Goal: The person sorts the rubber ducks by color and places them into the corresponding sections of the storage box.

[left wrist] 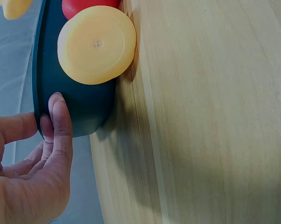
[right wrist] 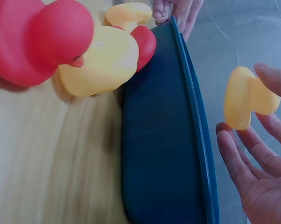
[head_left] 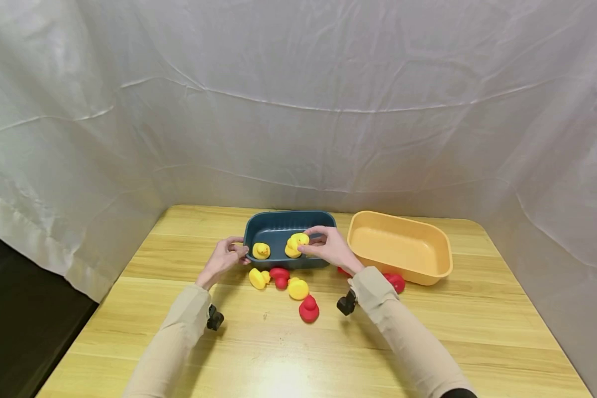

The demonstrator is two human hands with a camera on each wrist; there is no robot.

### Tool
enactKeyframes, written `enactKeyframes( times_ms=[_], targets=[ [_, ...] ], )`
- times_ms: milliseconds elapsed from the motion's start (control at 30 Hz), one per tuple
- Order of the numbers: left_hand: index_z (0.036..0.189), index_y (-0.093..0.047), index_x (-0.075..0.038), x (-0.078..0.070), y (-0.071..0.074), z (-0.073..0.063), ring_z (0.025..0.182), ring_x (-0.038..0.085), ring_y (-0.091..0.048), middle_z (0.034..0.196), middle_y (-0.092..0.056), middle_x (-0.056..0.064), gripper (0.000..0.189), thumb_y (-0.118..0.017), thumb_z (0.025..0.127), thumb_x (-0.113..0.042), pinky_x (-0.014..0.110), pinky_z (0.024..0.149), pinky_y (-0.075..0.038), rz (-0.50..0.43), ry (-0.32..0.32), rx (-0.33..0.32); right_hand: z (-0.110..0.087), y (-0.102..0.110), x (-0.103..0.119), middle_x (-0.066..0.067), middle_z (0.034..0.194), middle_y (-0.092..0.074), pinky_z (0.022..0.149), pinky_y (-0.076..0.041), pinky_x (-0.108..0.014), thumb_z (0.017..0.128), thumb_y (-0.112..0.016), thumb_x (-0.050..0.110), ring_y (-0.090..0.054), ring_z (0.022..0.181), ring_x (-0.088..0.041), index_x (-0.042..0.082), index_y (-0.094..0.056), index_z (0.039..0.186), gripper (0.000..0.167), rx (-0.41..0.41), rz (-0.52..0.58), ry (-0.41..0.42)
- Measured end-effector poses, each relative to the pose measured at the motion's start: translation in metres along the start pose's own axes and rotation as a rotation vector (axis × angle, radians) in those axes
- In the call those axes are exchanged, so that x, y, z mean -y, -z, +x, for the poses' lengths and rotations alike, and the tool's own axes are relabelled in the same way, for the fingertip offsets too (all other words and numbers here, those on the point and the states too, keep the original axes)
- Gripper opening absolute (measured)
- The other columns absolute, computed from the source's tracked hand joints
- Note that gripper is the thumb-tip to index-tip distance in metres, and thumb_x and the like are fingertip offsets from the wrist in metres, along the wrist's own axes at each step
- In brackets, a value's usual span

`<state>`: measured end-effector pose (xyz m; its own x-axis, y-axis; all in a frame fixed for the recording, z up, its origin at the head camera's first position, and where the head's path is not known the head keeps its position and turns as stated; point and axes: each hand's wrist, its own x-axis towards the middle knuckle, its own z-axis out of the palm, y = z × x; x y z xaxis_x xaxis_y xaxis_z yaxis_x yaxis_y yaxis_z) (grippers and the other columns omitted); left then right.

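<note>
My right hand (head_left: 330,249) pinches a yellow rubber duck (right wrist: 243,99) between thumb and fingers, above the dark blue bin (head_left: 278,264). In the head view the held duck overlaps the bin's inside. My left hand (head_left: 226,255) grips the left end of that bin, thumb at the rim and fingers against the outer wall (left wrist: 77,109). Inside the bin, at its left, sits another yellow duck (head_left: 261,251). Along its front lie a tipped yellow duck (head_left: 257,278), a red duck (head_left: 280,277), a yellow duck (head_left: 298,288) and a nearer red duck (head_left: 309,309).
To the right stands an orange-yellow bin (head_left: 403,243). A red duck (head_left: 395,282) lies at its front, partly behind my right sleeve (head_left: 378,287). The wooden table (head_left: 258,354) backs onto a grey-white curtain (head_left: 298,138).
</note>
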<state>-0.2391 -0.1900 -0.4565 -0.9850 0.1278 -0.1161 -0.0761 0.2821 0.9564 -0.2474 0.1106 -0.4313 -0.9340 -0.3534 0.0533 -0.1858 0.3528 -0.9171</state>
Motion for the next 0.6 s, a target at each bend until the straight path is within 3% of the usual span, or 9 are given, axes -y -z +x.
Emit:
enactKeyframes(
  times_ms=[300,600],
  targets=[
    [0.142,-0.039,0.018,0.0,0.0,0.001,0.069,0.007,-0.067,0.095,-0.067,0.021,0.049,-0.055,0.1,-0.002,0.037,0.08,-0.064,0.003,0.001,-0.007,0.019,-0.007,0.006,-0.015,0.12,-0.07,0.081,-0.063,-0.033,0.085,-0.082,0.027,-0.073,0.098,-0.024,0.007,-0.069,0.116,0.039,-0.019,-0.045,-0.037],
    [0.142,-0.039,0.018,0.0,0.0,0.0,0.069,0.008,-0.068,0.096,-0.066,0.021,0.048,-0.055,0.1,-0.002,0.04,0.082,-0.064,0.005,0.004,-0.007,0.036,-0.012,0.007,-0.014,0.124,-0.069,0.089,-0.062,-0.037,0.084,-0.082,0.027,-0.073,0.103,-0.028,0.005,-0.07,0.118,0.042,-0.026,-0.067,-0.05]
  ],
)
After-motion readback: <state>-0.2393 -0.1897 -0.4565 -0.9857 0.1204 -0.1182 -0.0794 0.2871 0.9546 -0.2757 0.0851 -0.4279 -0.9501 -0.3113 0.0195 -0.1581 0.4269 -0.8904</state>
